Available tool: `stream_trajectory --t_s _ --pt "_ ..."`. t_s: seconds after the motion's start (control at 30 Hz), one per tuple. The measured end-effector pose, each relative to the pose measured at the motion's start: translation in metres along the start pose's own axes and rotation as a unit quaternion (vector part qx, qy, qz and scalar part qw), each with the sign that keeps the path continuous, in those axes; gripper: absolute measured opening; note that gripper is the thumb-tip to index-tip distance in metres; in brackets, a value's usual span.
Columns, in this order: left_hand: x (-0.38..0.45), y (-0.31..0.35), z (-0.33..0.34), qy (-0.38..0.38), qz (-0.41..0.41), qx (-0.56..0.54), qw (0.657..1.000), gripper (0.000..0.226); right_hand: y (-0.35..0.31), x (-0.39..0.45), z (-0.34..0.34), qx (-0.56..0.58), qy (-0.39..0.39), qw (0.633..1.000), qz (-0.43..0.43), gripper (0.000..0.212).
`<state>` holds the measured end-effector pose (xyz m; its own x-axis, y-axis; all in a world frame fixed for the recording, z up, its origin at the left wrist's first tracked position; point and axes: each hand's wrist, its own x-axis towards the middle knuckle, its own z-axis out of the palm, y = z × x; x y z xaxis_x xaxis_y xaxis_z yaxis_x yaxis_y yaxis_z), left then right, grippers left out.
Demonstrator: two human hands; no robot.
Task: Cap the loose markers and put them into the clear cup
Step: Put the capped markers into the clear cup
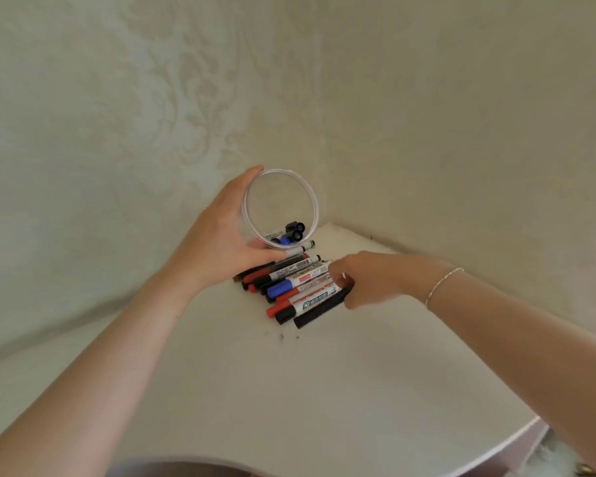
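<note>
The left hand [221,235] grips the cup [281,208], tilting its mouth toward the person, likely to ease loading, while just below it the right hand [369,280] curls onto the markers [296,287] piled on the desk [324,390].

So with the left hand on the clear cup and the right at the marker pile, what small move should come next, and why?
Probably lift one marker out of the row of markers with the right hand and carry it to the clear plastic cup. The fingers already touch the row's near end, the left hand grips the cup tilted open, and only a few markers sit inside.
</note>
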<state>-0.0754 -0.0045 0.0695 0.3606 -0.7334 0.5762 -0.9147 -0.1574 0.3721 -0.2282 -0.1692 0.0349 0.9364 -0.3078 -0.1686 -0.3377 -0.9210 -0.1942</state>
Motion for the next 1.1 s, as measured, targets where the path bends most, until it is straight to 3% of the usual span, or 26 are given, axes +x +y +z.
stream_trajectory --t_s 0.07,0.17,0.33,0.53,0.6,0.7,0.8,0.93,1.1 --pt "-0.001 -0.005 -0.005 0.007 -0.007 0.006 1.000 0.113 -0.003 0.008 0.001 0.012 0.005 1.000 -0.002 0.006" --pt "-0.003 -0.013 -0.012 0.012 -0.014 0.014 1.000 0.113 -0.005 0.019 0.004 0.084 -0.006 0.996 -0.008 0.004" --pt "-0.005 -0.026 -0.021 0.021 -0.028 0.019 0.999 0.113 -0.008 0.036 0.005 0.210 -0.065 0.976 -0.005 0.020" --pt "-0.005 -0.031 -0.028 0.018 -0.039 0.024 0.999 0.113 -0.016 0.058 0.010 0.046 0.005 0.999 -0.012 0.017" --pt "-0.004 -0.033 -0.029 0.014 -0.044 0.024 0.999 0.113 -0.017 0.059 0.014 0.007 0.001 1.000 -0.028 0.006" --pt "-0.003 -0.036 -0.030 0.012 -0.045 0.035 0.998 0.113 -0.021 0.059 0.022 -0.093 0.008 0.995 -0.037 0.039" --pt "-0.002 -0.039 -0.030 0.010 -0.047 0.045 0.998 0.114 -0.025 0.061 0.025 -0.198 0.097 0.973 -0.066 0.050" --pt "-0.002 -0.039 -0.031 0.009 -0.047 0.048 0.998 0.114 -0.026 0.062 0.026 -0.180 0.136 0.960 -0.167 0.030" --pt "-0.001 -0.038 -0.031 0.003 -0.051 0.052 0.997 0.113 -0.029 0.063 0.030 -0.183 0.062 0.963 -0.185 0.036"
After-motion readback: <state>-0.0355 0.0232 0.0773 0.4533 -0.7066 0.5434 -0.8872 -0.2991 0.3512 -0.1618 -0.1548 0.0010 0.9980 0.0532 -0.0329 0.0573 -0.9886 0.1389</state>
